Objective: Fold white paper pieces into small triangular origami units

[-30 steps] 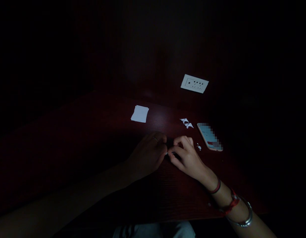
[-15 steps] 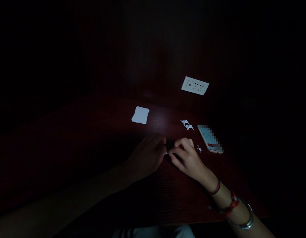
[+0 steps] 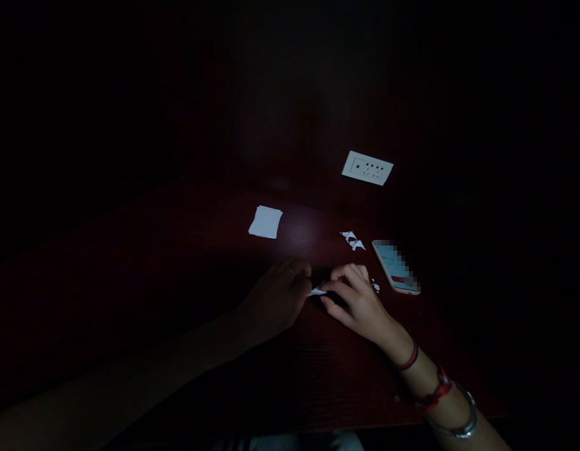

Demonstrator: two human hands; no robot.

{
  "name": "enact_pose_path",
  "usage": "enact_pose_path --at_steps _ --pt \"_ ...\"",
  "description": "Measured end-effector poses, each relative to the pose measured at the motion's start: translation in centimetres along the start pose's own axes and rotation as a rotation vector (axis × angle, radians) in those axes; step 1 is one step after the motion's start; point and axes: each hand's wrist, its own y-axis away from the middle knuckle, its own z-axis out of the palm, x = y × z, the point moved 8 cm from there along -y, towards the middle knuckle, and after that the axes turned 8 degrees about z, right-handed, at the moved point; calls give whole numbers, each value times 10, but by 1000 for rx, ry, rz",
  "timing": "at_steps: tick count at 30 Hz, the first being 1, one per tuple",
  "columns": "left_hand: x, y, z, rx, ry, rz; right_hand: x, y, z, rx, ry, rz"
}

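Between my two hands is a small folded piece of white paper, low over the dark red table. My left hand, in shadow and wearing a ring, is closed on the paper's left end. The fingers of my right hand pinch its right end, thumb below. Most of the paper is hidden by the fingers. Beyond my left hand lies a stack of white paper sheets. Small folded white paper pieces rest past my right hand, and tiny white scraps lie beside its knuckles.
A phone with a lit screen lies to the right of my right hand. On the dark wall behind the table is a white socket plate. The table's front edge runs close to my lap. Both sides are too dark to make out.
More of the folded paper shows between my hands now, and my fingers have shifted slightly on it. The whole view has moved a little; the things on the table stay put.
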Motion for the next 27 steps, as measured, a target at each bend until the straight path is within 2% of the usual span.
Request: enact_pose_path --at_steps 3,8,15,27 --pt "1 0 2 -4 -11 10 -4 -1 3 -5 21 -15" --pt "-2 0 -3 70 -30 -33 -4 -2 2 23 18 25" --pt "-7 3 -6 114 2 -77 -1 -1 0 56 -40 63" --pt "-6 4 0 98 40 -72 -5 -1 1 42 26 23"
